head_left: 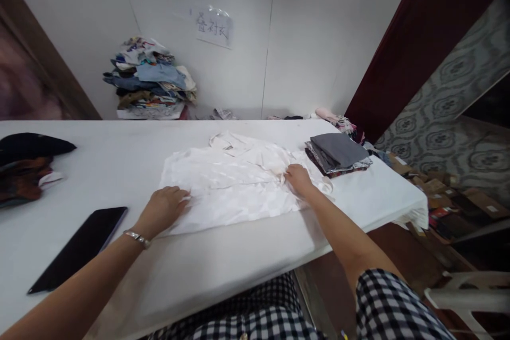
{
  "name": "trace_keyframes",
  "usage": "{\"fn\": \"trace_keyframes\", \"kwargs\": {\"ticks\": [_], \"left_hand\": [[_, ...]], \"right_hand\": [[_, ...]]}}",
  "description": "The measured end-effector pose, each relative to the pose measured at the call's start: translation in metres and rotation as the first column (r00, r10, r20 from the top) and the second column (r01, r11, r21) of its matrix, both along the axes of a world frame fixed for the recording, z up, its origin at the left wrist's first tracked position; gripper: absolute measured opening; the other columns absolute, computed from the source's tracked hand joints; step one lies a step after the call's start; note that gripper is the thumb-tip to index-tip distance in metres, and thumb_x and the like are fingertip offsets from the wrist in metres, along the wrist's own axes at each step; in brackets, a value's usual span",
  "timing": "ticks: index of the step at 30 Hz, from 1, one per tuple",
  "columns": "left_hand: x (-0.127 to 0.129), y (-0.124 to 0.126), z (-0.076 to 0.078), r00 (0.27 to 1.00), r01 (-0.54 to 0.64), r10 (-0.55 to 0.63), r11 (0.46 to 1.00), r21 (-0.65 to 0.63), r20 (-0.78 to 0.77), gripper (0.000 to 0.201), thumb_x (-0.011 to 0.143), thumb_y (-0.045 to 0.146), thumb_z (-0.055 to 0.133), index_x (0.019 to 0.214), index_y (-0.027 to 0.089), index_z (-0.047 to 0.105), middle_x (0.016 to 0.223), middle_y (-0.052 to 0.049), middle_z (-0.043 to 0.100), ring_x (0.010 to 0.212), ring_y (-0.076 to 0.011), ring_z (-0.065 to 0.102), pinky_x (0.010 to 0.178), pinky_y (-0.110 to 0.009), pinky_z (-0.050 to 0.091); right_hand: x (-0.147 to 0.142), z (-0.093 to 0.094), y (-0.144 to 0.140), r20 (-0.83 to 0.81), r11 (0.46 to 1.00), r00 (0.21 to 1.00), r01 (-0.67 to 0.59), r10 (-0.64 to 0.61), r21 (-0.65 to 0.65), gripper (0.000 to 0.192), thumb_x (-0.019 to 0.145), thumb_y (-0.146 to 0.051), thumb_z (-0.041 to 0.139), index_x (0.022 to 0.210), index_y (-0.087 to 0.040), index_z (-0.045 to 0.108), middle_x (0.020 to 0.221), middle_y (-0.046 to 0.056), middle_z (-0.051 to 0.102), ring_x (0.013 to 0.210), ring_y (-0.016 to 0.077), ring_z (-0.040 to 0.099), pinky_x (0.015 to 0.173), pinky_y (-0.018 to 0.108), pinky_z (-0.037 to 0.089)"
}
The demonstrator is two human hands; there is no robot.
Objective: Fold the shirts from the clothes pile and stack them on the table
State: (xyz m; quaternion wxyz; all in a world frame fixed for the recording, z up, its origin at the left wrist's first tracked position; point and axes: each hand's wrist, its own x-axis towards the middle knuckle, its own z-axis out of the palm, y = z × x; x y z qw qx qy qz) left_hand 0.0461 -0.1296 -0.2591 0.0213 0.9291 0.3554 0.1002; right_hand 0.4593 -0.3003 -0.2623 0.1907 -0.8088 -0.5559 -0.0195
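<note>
A white shirt [227, 180] lies spread sideways on the white-covered table in front of me, its collar side toward the back and right. My left hand [165, 207], with a bracelet at the wrist, is closed at the shirt's left edge, thumb and fingers pinching the cloth. Near the right part of the shirt, my right hand [298, 178] has its fingers closed on a gathered bit of the fabric. Creases run through the cloth between both hands. The exact fold under my right fingers is hidden.
A folded stack with a grey garment on top [338, 151] sits right of the shirt. A dark tablet [82, 247] lies at the left, with dark clothes [27, 170] behind it. A tall clothes pile [153, 79] stands beyond the table [179, 276]. Cardboard boxes [442, 186] lie at the right.
</note>
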Motion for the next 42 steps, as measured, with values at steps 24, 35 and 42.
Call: {"fn": "trace_keyframes", "kwargs": {"ticks": [24,35,42], "left_hand": [[0.01,-0.036,-0.013,1.0,0.02,-0.02,1.0,0.006,0.011,0.054,0.092,0.052,0.04,0.133,0.021,0.055,0.148,-0.011,0.047,0.14,-0.0296,0.037,0.114,-0.054,0.028],[0.017,-0.009,-0.015,0.976,0.016,-0.017,1.0,0.005,0.216,0.054,0.089,0.055,0.041,0.126,0.021,0.061,0.144,-0.012,0.052,0.132,-0.0308,0.049,0.105,-0.047,0.044],[0.151,0.005,0.03,0.983,0.178,-0.181,0.982,0.069,0.04,0.044,0.09,0.035,0.044,0.126,0.016,0.06,0.134,-0.012,0.061,0.124,-0.0257,0.055,0.107,-0.039,0.041]], "right_hand": [[0.013,-0.003,-0.017,0.023,0.979,0.997,-0.076,0.073,0.189,0.042,0.088,-0.039,0.05,0.121,-0.016,0.064,0.129,0.015,0.062,0.123,0.0301,0.054,0.104,0.045,0.041],[0.033,-0.015,-0.113,-0.038,0.947,0.99,0.142,-0.136,0.289,0.046,0.091,-0.046,0.046,0.118,-0.015,0.066,0.124,0.017,0.065,0.117,0.03,0.059,0.101,0.048,0.047],[0.007,-0.03,-0.141,0.107,0.907,0.978,0.123,-0.18,0.404,0.05,0.092,-0.048,0.048,0.129,-0.016,0.057,0.135,0.016,0.057,0.129,0.032,0.048,0.105,0.054,0.041]]}}
